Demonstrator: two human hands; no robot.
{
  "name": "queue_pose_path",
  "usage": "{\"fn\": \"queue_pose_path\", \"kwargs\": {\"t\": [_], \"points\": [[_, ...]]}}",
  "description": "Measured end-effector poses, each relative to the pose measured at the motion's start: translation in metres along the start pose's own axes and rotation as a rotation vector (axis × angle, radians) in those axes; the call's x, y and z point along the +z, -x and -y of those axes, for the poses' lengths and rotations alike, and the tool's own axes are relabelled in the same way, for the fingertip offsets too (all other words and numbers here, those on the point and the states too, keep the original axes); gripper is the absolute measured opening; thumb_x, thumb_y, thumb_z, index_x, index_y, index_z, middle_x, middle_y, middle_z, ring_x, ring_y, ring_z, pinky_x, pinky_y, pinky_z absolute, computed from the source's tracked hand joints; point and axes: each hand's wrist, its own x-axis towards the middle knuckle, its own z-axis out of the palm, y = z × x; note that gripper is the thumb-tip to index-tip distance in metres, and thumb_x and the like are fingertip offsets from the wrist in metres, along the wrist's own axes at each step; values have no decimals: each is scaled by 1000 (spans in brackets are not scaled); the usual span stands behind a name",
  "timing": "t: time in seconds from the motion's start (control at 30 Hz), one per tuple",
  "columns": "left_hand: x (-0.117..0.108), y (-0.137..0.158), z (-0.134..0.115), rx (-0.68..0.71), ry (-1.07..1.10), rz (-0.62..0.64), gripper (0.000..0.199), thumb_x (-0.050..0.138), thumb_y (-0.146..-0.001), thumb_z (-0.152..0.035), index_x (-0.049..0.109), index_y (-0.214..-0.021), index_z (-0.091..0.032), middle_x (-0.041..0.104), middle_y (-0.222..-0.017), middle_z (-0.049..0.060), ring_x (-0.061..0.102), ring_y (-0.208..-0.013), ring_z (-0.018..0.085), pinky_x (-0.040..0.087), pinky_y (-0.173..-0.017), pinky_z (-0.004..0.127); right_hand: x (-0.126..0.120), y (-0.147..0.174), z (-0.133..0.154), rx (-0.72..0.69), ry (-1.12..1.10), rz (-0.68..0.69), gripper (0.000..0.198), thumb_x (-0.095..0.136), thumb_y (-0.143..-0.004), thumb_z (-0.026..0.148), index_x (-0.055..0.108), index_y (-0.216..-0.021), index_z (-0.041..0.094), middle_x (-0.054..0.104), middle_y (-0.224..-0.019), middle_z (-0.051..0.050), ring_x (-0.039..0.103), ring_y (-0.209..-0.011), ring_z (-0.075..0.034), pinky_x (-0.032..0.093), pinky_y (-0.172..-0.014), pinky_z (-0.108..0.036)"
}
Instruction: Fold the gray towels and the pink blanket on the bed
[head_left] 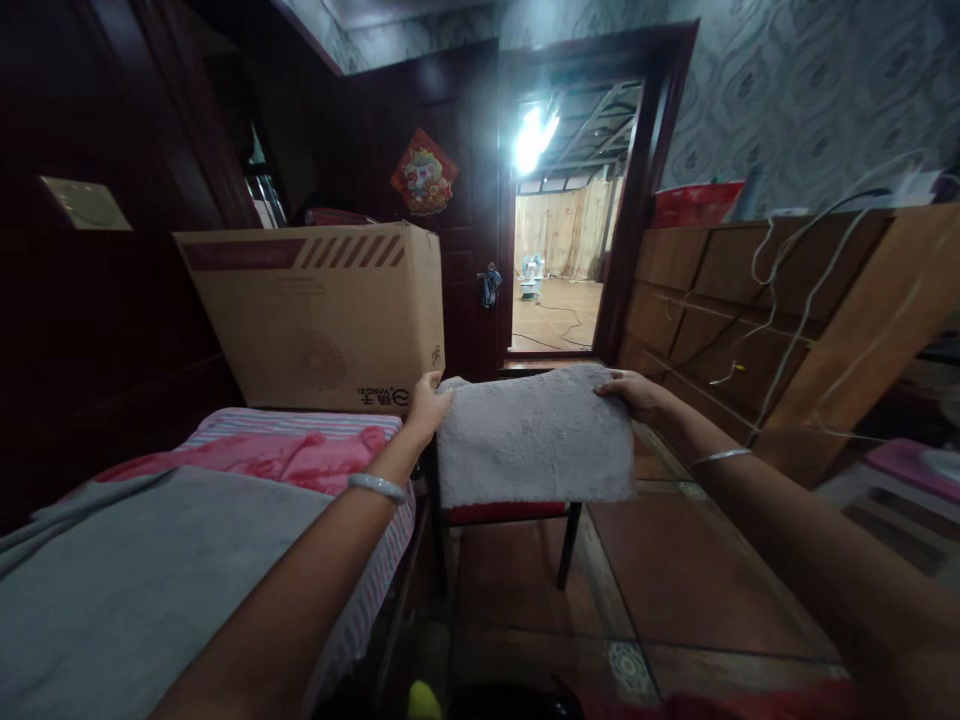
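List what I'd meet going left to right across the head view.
Pale rectangular wall plate → large brown cardboard box → left hand → grey fluffy cloth → right hand → red plastic container.

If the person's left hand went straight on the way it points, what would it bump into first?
Probably the large brown cardboard box, near its right edge; depth is unclear, so the left hand might slip past toward the dark red door.
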Motion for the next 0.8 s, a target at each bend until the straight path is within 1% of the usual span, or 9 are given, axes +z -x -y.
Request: {"fn": "queue_pose_path", "kwargs": {"t": [0.07, 0.17, 0.27, 0.37, 0.5, 0.57, 0.63, 0.7, 0.8], "points": [[3, 1, -2, 16, -44, -26, 42, 71, -71, -13, 70, -113, -12, 71, -125, 16, 64, -119, 27, 46, -108, 38, -3, -4, -4, -33, 7, -34, 26, 76, -64, 27, 74, -88, 16, 74, -80, -11, 67, -65, -23, 56, -64, -38], [5, 4, -2, 11, -87, -30, 35, 68, -76, -15, 72, -110, -12, 75, -117, 15, 68, -110, 26, 50, -103, 39, -6, -8, -13, -183, 71, -148, 37, 81, -64, 33, 75, -98, 18, 76, -94, -10, 70, -82, -26, 58, -78, -40], [5, 6, -3, 19, -124, -30, 30, 67, -78, -16, 73, -107, -13, 76, -111, 13, 69, -105, 25, 52, -99, 37, -5, -10, -20, -308, 172, -250, 43, 78, -69, 39, 75, -106, 18, 76, -101, -11, 69, -94, -28, 55, -89, -43], [5, 7, -5, 39, -178, -34, 26, 66, -79, -17, 75, -103, -13, 76, -108, 13, 69, -103, 25, 51, -97, 36, -2, -10, -24, -364, 284, -291, 43, 70, -77, 43, 76, -111, 17, 76, -104, -12, 69, -100, -29, 53, -93, -46], [3, 7, -8, 66, -286, -22, 20, 65, -81, -18, 76, -97, -15, 76, -103, 14, 68, -103, 28, 49, -100, 39, -3, -8, -25, -419, 452, -314, 39, 61, -82, 41, 78, -111, 20, 76, -110, -12, 68, -105, -30, 52, -94, -46], [-1, 8, -9, 69, -342, -6, 17, 65, -82, -20, 76, -94, -16, 75, -99, 13, 68, -103, 29, 49, -100, 40, -6, -5, -23, -443, 587, -326, 38, 59, -84, 41, 79, -111, 22, 76, -109, -12, 67, -105, -31, 53, -93, -46], [-4, 12, -12, 66, -389, -7, 19, 65, -82, -23, 77, -97, -17, 72, -103, 13, 67, -104, 29, 49, -100, 40, -5, 0, -19, -520, 742, -361, 38, 57, -88, 44, 79, -111, 23, 73, -115, -14, 65, -109, -33, 52, -97, -49], [-5, 19, -17, 128, -494, -25, 27, 65, -84, -27, 75, -107, -17, 67, -115, 15, 65, -110, 31, 48, -101, 40, 2, 7, -16, -643, 865, -375, 43, 55, -91, 48, 77, -118, 22, 67, -128, -16, 60, -119, -35, 48, -103, -52], [1, 31, -25, 398, -723, 49, 43, 63, -89, -34, 66, -129, -18, 61, -133, 16, 56, -125, 32, 42, -108, 44, 20, 17, -11, -777, 986, -273, 57, 53, -94, 58, 65, -137, 24, 57, -145, -15, 50, -134, -37, 40, -111, -57]]}}
